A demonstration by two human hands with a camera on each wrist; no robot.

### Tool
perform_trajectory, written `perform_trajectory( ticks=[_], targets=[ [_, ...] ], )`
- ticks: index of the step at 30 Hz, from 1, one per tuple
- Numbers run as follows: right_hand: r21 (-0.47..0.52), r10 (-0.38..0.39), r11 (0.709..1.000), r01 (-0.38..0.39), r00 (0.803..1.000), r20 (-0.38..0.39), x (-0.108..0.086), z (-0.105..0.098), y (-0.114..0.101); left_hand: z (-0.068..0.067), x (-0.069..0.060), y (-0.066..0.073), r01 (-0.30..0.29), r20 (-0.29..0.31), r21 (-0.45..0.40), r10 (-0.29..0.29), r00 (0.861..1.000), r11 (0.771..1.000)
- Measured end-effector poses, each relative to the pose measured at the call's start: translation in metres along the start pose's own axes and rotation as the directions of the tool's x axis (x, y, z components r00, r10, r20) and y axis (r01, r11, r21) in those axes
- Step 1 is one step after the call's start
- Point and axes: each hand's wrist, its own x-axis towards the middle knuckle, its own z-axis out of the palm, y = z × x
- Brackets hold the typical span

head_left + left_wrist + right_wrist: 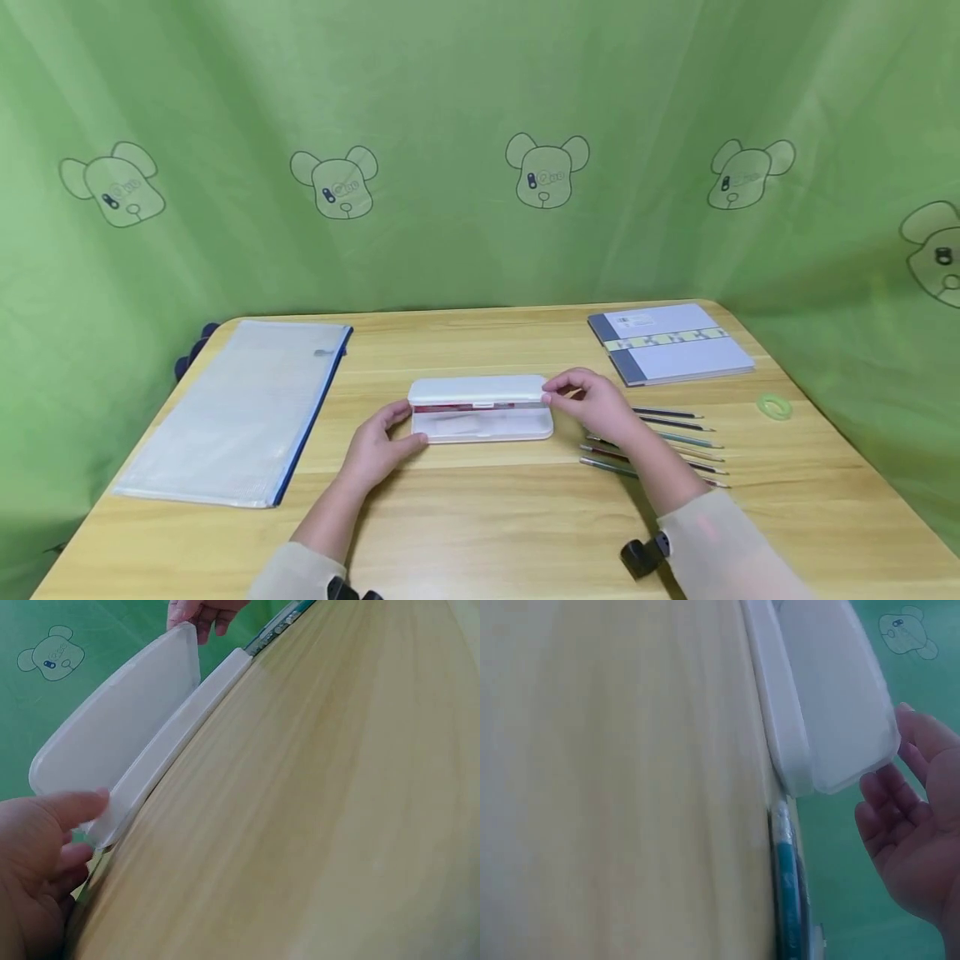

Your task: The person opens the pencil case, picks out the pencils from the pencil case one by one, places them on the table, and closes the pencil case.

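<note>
A white pencil case (491, 428) lies on the table with its lid (476, 388) partly raised. A slim red item (442, 408) shows inside, and something whitish near it is too unclear to name. My left hand (372, 450) holds the case's left end, thumb at the front corner and fingers along the side. At the other end my right hand (596, 407) pinches the lid's right corner between thumb and fingers; the right wrist view shows the lid (840, 690) tilted up from the base. Several pencils (686, 439) lie under and beside my right forearm, partly hidden by it.
A translucent zip folder (232, 417) with a blue edge lies at the left. A grey-and-white notebook (675, 354) with a patterned band sits at the back right, with a green ring (774, 407) near it. A green curtain (450, 250) hangs behind the wooden table (480, 517).
</note>
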Motion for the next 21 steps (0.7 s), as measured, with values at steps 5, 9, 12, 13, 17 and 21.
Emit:
perform_trajectory(
  ticks=[5,9,12,13,17,21],
  targets=[
    [0.057,0.006,0.998,-0.006,1.000,0.000,-0.004,0.007,0.006,-0.002,0.001,0.005,-0.026,-0.027,0.003,0.026,0.999,1.000],
    [0.099,0.016,0.995,-0.016,1.000,-0.005,-0.007,0.013,0.009,0.000,0.002,0.007,-0.056,-0.028,-0.029,0.056,0.998,0.998],
    [0.114,0.025,0.993,-0.027,1.000,0.018,-0.009,0.017,0.010,0.002,0.002,0.007,-0.056,-0.017,-0.035,0.055,0.998,0.998],
    [0.115,0.031,0.993,-0.035,0.999,0.033,-0.009,0.017,0.009,0.003,0.002,0.007,-0.053,-0.014,-0.033,0.052,0.999,0.998],
    [0.117,0.074,0.990,-0.083,0.994,0.080,-0.010,0.019,0.008,0.004,0.001,0.007,-0.046,-0.007,-0.027,0.045,0.999,0.999],
    [0.101,0.118,0.987,-0.128,0.989,0.094,-0.010,0.021,0.009,0.005,0.002,0.007,-0.054,-0.007,-0.031,0.054,0.999,0.998]
  ],
)
